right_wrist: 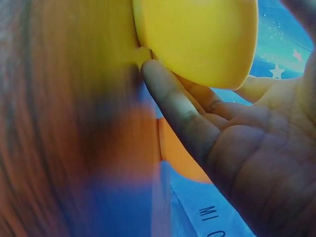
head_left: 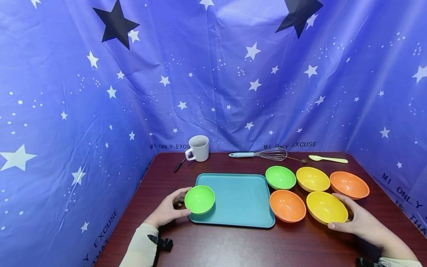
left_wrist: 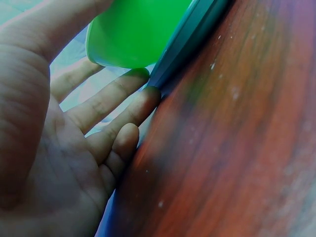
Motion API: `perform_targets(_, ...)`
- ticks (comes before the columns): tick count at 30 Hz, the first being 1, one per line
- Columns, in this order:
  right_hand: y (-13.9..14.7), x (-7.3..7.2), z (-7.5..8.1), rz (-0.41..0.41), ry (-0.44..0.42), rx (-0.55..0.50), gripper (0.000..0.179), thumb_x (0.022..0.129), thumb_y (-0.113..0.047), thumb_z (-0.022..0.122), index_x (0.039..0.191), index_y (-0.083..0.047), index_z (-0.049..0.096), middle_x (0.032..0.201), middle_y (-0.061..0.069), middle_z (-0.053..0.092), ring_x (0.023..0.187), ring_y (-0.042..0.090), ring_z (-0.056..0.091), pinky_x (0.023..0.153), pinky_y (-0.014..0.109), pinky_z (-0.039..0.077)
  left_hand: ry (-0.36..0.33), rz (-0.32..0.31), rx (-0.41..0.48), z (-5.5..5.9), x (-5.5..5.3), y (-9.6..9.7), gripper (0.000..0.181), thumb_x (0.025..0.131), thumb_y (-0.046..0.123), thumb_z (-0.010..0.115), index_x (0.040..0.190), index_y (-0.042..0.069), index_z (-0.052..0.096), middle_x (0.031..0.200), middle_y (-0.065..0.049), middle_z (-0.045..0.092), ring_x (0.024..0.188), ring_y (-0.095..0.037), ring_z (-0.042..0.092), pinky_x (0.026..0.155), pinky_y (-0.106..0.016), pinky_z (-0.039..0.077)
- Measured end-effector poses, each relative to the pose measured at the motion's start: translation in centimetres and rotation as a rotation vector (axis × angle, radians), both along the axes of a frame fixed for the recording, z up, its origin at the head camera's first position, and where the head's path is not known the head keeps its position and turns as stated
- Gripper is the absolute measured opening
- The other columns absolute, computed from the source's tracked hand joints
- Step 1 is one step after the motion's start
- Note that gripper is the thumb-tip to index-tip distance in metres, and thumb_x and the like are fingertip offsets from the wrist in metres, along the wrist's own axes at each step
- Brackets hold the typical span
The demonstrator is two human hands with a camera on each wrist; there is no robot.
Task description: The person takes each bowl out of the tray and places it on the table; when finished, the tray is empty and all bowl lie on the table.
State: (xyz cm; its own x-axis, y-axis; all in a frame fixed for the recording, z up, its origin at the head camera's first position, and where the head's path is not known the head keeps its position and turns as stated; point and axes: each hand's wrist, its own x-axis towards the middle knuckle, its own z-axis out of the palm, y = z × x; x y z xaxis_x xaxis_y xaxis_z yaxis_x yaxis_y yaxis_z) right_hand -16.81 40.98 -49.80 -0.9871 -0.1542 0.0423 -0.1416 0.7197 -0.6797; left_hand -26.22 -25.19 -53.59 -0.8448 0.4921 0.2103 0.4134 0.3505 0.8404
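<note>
A light green bowl (head_left: 199, 199) sits at the left end of a teal tray (head_left: 241, 202). My left hand (head_left: 170, 208) holds it from the left, thumb at the near side and index finger at the far side. In the left wrist view the other fingers (left_wrist: 111, 106) spread loosely below the green bowl (left_wrist: 140, 34). On the right, my right hand (head_left: 361, 218) holds the near yellow bowl (head_left: 326, 207) by its right side, thumb in front and fingers behind. The right wrist view shows this yellow bowl (right_wrist: 202, 42) upright, its far side hidden.
Right of the tray stand an orange bowl (head_left: 287, 206), a second green bowl (head_left: 280, 177), another yellow bowl (head_left: 313, 179) and another orange bowl (head_left: 349, 185). Along the back lie a white mug (head_left: 200, 149), a dark-handled utensil (head_left: 179, 165), a whisk (head_left: 241, 154) and a pale yellow knife (head_left: 328, 159).
</note>
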Motion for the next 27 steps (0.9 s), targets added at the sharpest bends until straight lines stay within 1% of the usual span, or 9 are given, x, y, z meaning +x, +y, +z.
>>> perform_targets(3,0.0,0.0,0.0,-0.002,0.009,-0.006,0.093,0.088,-0.023,0.086,0.157,0.004,0.031,0.147,0.027,0.044,0.106,-0.017,0.042,0.078,0.014,0.042,0.0,0.004,-0.003,0.0,0.0,0.0,0.076,0.088,0.019,0.086,0.155,0.021,0.05,0.128,-0.001,0.068,0.11,-0.026,0.066,0.088,-0.039,0.051)
perform_targets(8,0.1,0.0,-0.2,0.003,0.015,-0.015,0.093,0.088,-0.022,0.086,0.157,0.004,0.031,0.149,0.029,0.043,0.107,-0.019,0.039,0.078,0.013,0.04,0.0,0.0,0.003,0.0,0.1,0.0,0.076,0.089,0.018,0.086,0.155,0.02,0.05,0.128,-0.001,0.068,0.11,-0.026,0.066,0.088,-0.039,0.051)
perform_targets(13,0.1,-0.1,0.0,0.002,0.019,-0.005,0.094,0.088,-0.023,0.087,0.157,0.004,0.03,0.149,0.029,0.043,0.106,-0.019,0.04,0.078,0.015,0.043,-0.003,-0.003,0.008,0.0,0.2,-0.1,0.076,0.089,0.018,0.086,0.155,0.02,0.05,0.128,-0.002,0.068,0.11,-0.027,0.066,0.088,-0.04,0.051)
perform_targets(17,-0.2,-0.1,0.5,-0.005,0.063,-0.013,0.095,0.086,-0.022,0.088,0.158,0.005,0.03,0.148,0.032,0.044,0.105,-0.019,0.04,0.077,0.018,0.048,-0.006,0.001,0.0,0.1,0.1,-0.1,0.076,0.089,0.02,0.086,0.155,0.021,0.049,0.129,-0.001,0.068,0.111,-0.026,0.066,0.088,-0.039,0.051)
perform_targets(21,-0.5,-0.1,1.2,-0.024,0.119,-0.034,0.093,0.087,-0.021,0.088,0.157,0.007,0.033,0.144,0.035,0.048,0.105,-0.021,0.041,0.077,0.014,0.047,-0.007,0.002,-0.003,0.4,0.2,0.0,0.077,0.089,0.02,0.086,0.156,0.02,0.048,0.129,0.0,0.068,0.112,-0.025,0.066,0.089,-0.038,0.051)
perform_targets(27,-1.0,-0.1,2.2,-0.069,0.114,-0.033,0.087,0.092,-0.027,0.083,0.156,0.007,0.035,0.144,0.037,0.049,0.104,-0.023,0.04,0.079,0.007,0.042,-0.008,0.005,-0.014,0.7,0.3,0.1,0.082,0.088,0.022,0.087,0.158,0.015,0.045,0.13,0.0,0.067,0.114,-0.023,0.065,0.092,-0.037,0.051)
